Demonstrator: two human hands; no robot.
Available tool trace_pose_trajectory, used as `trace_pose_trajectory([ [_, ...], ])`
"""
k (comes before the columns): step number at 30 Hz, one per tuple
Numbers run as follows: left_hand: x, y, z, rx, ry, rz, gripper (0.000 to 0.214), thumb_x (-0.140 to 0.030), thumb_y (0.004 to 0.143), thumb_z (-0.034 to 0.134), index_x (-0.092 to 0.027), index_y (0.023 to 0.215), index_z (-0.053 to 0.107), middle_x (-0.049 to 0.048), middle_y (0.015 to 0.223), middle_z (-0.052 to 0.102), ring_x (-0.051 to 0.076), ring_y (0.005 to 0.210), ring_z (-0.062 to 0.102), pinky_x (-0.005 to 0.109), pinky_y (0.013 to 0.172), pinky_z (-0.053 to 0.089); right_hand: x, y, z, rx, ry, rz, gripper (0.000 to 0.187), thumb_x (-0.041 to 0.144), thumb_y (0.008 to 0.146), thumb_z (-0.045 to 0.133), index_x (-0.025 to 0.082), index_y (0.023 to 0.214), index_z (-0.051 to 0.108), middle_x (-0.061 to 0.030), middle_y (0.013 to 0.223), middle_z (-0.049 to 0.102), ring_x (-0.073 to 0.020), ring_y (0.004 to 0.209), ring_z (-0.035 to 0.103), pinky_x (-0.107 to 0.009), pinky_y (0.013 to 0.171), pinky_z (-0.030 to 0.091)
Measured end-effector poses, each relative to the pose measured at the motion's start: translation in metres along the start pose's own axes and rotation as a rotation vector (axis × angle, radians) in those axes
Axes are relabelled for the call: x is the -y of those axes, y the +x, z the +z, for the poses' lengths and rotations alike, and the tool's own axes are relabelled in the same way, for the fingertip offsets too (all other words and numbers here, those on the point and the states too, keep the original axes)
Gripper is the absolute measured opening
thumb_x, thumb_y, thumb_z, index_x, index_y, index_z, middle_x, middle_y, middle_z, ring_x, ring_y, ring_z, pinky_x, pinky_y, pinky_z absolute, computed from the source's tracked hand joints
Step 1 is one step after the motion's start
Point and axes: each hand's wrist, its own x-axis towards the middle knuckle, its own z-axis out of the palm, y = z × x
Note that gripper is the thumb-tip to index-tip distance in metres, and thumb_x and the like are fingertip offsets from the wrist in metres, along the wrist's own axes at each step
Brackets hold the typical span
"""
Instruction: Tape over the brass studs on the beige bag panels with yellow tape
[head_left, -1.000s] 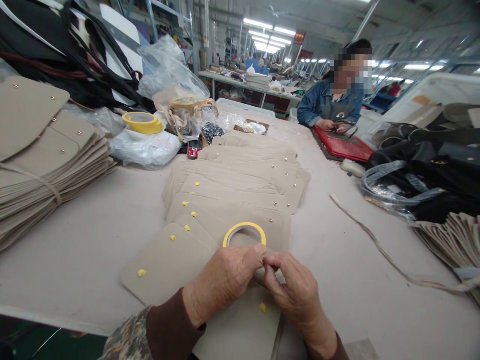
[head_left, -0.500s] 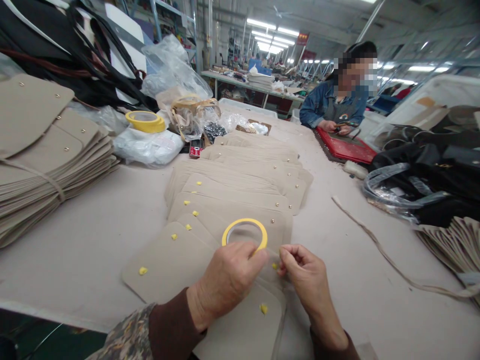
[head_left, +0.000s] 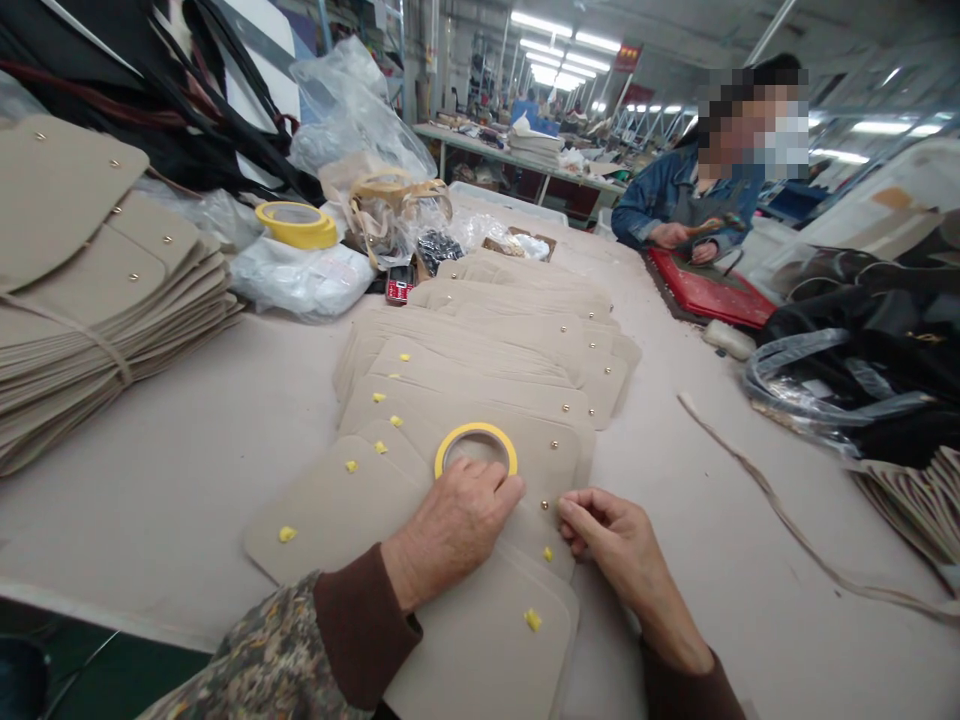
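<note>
My left hand (head_left: 457,520) is closed on a roll of yellow tape (head_left: 475,431), whose ring stands up beyond the knuckles. Beneath it lie overlapping beige panels (head_left: 480,640) with rounded corners. Small yellow tape bits (head_left: 532,620) stick to several nearer panels, while the farther ones show bare metal studs (head_left: 554,445). At the right edge of the panels, my right hand (head_left: 611,530) has thumb and forefinger pinched together, close to a stud (head_left: 544,506). Whatever may be between those fingertips is too small to make out.
A tied stack of beige panels (head_left: 82,330) stands at left. Behind it are yellow tape rolls (head_left: 300,226) on a plastic bag (head_left: 300,278). A co-worker (head_left: 690,200) sits behind a red board (head_left: 709,287). Black bags (head_left: 885,350) and a beige strip (head_left: 765,490) lie right.
My left hand has shifted slightly left with the tape roll, uncovering a stud beside my right hand. The right hand stays pinched. The view has turned a little, and the co-worker's hands have moved.
</note>
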Motion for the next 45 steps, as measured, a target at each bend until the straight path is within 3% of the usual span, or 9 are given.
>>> trace_pose_trajectory([
  [7,0.001,0.001,0.0,0.012,-0.02,0.025,0.01,-0.014,0.096,0.044,-0.018,0.093,0.052,0.005,0.09,0.054,0.023,0.083,0.046,0.037,0.075,0.04,0.008,-0.007,0.012,-0.035,-0.357,-0.19,0.028,0.043,0.083,0.057,0.02,0.078,0.072,-0.002,0.065,0.07,-0.0171,0.06,0.062,-0.026,0.059,0.046],
  [16,0.003,0.002,0.0,0.006,-0.025,0.016,0.011,-0.012,0.094,0.044,-0.018,0.092,0.053,0.005,0.089,0.054,0.023,0.08,0.046,0.038,0.074,0.039,0.006,-0.006,0.021,-0.142,-0.542,-0.335,0.024,0.034,0.086,0.049,0.021,0.076,0.066,-0.004,0.073,0.072,-0.0185,0.063,0.066,-0.029,0.063,0.046],
  [21,0.002,0.003,0.001,-0.012,-0.017,0.019,0.012,-0.013,0.095,0.043,-0.018,0.092,0.053,0.0048,0.088,0.053,0.023,0.081,0.046,0.038,0.076,0.039,0.003,-0.004,0.015,-0.205,-0.447,-0.227,0.03,0.042,0.082,0.059,0.02,0.103,0.059,0.0032,0.055,0.063,-0.0185,0.05,0.06,-0.029,0.055,0.045],
  [24,0.002,0.002,0.0,-0.018,-0.005,0.019,0.011,-0.011,0.093,0.045,-0.019,0.09,0.053,0.0046,0.086,0.052,0.023,0.079,0.045,0.037,0.076,0.039,-0.005,-0.009,0.009,-0.128,-0.258,-0.127,0.029,0.049,0.086,0.057,0.021,0.092,0.059,0.0025,0.057,0.063,-0.0175,0.05,0.061,-0.027,0.05,0.047],
  [29,0.001,0.002,-0.003,-0.04,0.002,0.011,0.012,-0.012,0.093,0.043,-0.019,0.088,0.052,0.005,0.085,0.051,0.023,0.078,0.044,0.038,0.073,0.039,-0.013,-0.017,0.01,-0.144,-0.433,-0.398,0.022,0.039,0.091,0.055,0.021,0.087,0.068,-0.0048,0.084,0.072,-0.0191,0.074,0.067,-0.03,0.07,0.051],
  [33,0.001,0.002,-0.005,-0.037,-0.018,0.024,0.013,-0.013,0.094,0.041,-0.018,0.088,0.051,0.0044,0.084,0.051,0.023,0.077,0.045,0.037,0.071,0.039,-0.009,-0.014,0.019,-0.185,-0.602,-0.504,0.022,0.032,0.094,0.05,0.02,0.089,0.068,-0.0055,0.085,0.072,-0.0188,0.075,0.067,-0.029,0.072,0.048],
  [40,0.005,0.0,-0.011,-0.135,-0.071,0.066,0.019,-0.013,0.096,0.035,-0.017,0.088,0.053,0.0045,0.081,0.052,0.022,0.075,0.046,0.034,0.068,0.041,0.011,-0.01,0.022,-0.128,-0.789,-0.409,0.019,0.029,0.092,0.05,0.022,0.079,0.062,-0.0012,0.073,0.065,-0.0172,0.066,0.061,-0.028,0.064,0.042],
  [43,0.005,-0.002,-0.013,-0.191,-0.134,0.083,0.023,-0.011,0.096,0.032,-0.017,0.095,0.054,0.0038,0.08,0.055,0.02,0.072,0.05,0.031,0.064,0.043,0.017,-0.015,0.016,0.027,-0.716,-0.324,0.021,0.028,0.088,0.055,0.023,0.068,0.061,0.0016,0.063,0.064,-0.0156,0.058,0.059,-0.026,0.057,0.041],
  [45,0.005,-0.004,-0.013,-0.222,-0.196,0.094,0.023,-0.012,0.096,0.032,-0.017,0.103,0.054,0.003,0.08,0.058,0.017,0.07,0.053,0.028,0.062,0.045,0.016,-0.02,0.012,0.059,-0.598,-0.314,0.021,0.029,0.089,0.056,0.023,0.07,0.065,0.002,0.063,0.066,-0.0154,0.058,0.061,-0.025,0.057,0.044],
])
